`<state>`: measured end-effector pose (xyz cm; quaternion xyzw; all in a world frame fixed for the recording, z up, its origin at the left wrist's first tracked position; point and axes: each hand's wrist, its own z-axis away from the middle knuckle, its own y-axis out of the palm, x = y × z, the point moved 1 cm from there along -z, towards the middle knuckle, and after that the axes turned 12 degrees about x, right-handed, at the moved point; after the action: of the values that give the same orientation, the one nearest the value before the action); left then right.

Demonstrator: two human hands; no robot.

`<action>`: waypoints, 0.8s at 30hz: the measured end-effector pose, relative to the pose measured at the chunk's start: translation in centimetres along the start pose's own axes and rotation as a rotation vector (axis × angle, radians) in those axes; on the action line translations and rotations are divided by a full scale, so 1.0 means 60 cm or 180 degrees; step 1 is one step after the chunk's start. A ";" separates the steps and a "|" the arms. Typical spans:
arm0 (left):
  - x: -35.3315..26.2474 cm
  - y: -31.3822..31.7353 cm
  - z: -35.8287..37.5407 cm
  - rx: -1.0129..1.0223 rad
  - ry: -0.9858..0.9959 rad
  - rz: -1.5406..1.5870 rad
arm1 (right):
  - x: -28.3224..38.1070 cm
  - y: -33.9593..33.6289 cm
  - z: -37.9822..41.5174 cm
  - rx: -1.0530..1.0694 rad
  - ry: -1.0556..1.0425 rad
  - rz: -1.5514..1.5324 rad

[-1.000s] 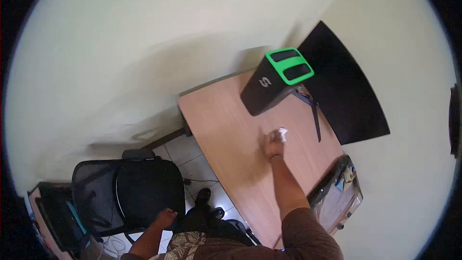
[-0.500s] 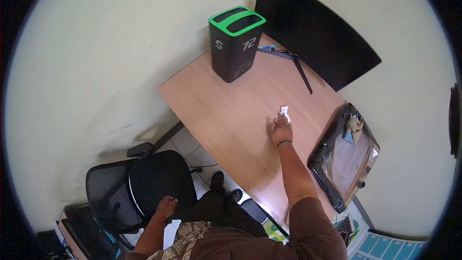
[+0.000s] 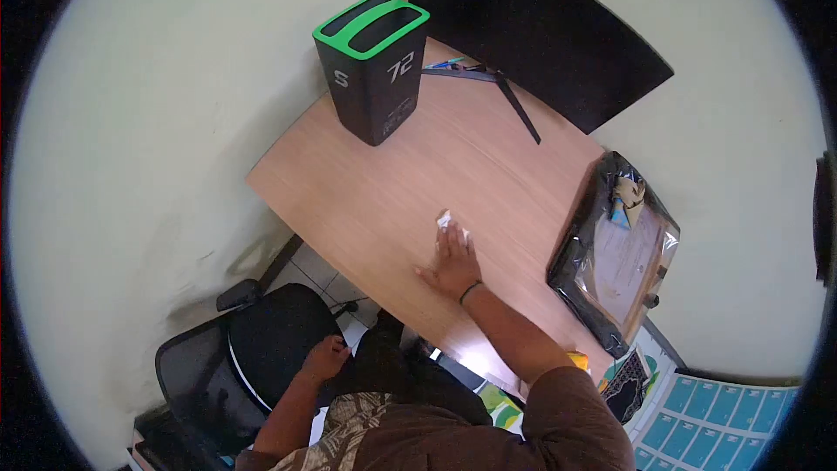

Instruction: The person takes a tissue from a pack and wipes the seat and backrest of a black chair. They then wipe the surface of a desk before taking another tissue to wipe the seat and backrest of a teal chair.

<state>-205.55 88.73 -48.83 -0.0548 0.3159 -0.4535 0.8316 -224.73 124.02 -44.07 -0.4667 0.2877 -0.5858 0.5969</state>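
One black mesh office chair (image 3: 248, 353) stands at the far left on the tiled floor, and the left hand (image 3: 324, 358) rests near its seat edge; whether those fingers grip anything cannot be told. Further right, one black bin with a green two-slot lid (image 3: 373, 65) stands upright on the wooden desk (image 3: 366, 201), marked "S" on one face and "72" on the other. The right hand (image 3: 453, 262) lies flat and spread, palm down, pressing one small white crumpled tissue (image 3: 450, 223) under its fingertips near the desk's middle. One dark curved monitor (image 3: 540, 30) stands behind. One plastic-wrapped framed document (image 3: 615, 253) lies at the right edge.
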 end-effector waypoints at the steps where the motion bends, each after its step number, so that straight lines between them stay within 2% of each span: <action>1: -0.017 -0.024 -0.005 -0.0144 0.0228 0.0238 | -0.010 -0.002 -0.020 -0.0015 -0.0030 0.0093; 3: -0.043 -0.071 -0.011 -0.0293 0.0411 0.0501 | -0.043 -0.031 -0.089 -0.0136 0.0752 0.0133; 4: -0.055 -0.095 -0.014 -0.0552 0.0595 0.0550 | -0.047 -0.029 -0.132 -0.0102 0.0741 0.0129; 5: -0.061 -0.108 -0.019 -0.0812 0.0784 0.0598 | -0.057 -0.021 -0.175 -0.0763 0.1203 -0.0193; 6: -0.047 -0.112 -0.040 -0.0804 0.0765 0.0611 | -0.064 -0.016 -0.199 -0.1436 0.1659 -0.0513; 7: -0.017 -0.113 -0.075 -0.0872 0.0727 0.1193 | -0.037 -0.026 -0.203 -0.1412 0.1660 -0.0509; 8: 0.000 -0.115 -0.095 -0.0928 0.0685 0.1768 | 0.028 -0.041 -0.202 -0.0552 0.0763 -0.1487; 9: -0.014 -0.130 -0.101 -0.0906 0.0683 0.1770 | 0.106 -0.018 -0.196 -0.0287 -0.0056 -0.1192; 10: -0.037 -0.154 -0.103 -0.0794 0.0375 0.2669 | 0.184 0.004 -0.189 -0.0035 -0.0900 -0.0981; 11: -0.058 -0.173 -0.106 -0.0674 0.0059 0.3546 | 0.226 -0.007 -0.132 -0.0026 -0.1383 -0.1048; 12: -0.074 -0.185 -0.108 -0.0672 0.0073 0.3509 | 0.269 -0.023 -0.074 0.0011 -0.1868 -0.1119; 13: -0.091 -0.197 -0.113 -0.0768 0.0073 0.3956 | 0.272 0.050 -0.065 -0.0461 -0.2353 -0.1077; 14: -0.102 -0.211 -0.127 -0.0847 0.0094 0.4404 | 0.262 0.025 -0.090 -0.0533 -0.2302 -0.1084; 15: -0.112 -0.223 -0.140 -0.0820 0.0132 0.4369 | 0.227 0.000 -0.118 0.0065 -0.1921 -0.1046; 17: -0.120 -0.230 -0.161 -0.1053 0.0455 0.3712 | 0.115 -0.014 -0.179 0.0257 -0.1006 -0.0652; 18: -0.116 -0.228 -0.173 -0.1036 0.0473 0.3676 | 0.052 -0.051 -0.218 -0.0020 -0.0427 -0.0146; 19: -0.107 -0.222 -0.184 -0.1122 0.0468 0.3314 | -0.013 -0.094 -0.263 -0.0344 0.0209 -0.0219; 21: -0.109 -0.221 -0.193 -0.1166 0.0439 0.2914 | -0.124 -0.152 -0.317 -0.0990 0.0653 -0.0852; 22: -0.121 -0.219 -0.184 -0.1230 0.0316 0.3003 | -0.168 -0.140 -0.349 -0.1210 0.0999 -0.0547; 23: -0.127 -0.219 -0.181 -0.1287 0.0198 0.3091 | -0.146 -0.143 -0.342 -0.1191 0.1045 -0.0556; 24: -0.135 -0.225 -0.181 -0.1254 0.0209 0.3070 | -0.103 -0.139 -0.346 -0.0884 0.0651 -0.1006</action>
<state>-224.67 89.36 -48.54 -0.0443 0.4105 0.0476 0.9095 -247.73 126.44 -46.14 -0.5218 0.3478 -0.6711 0.3955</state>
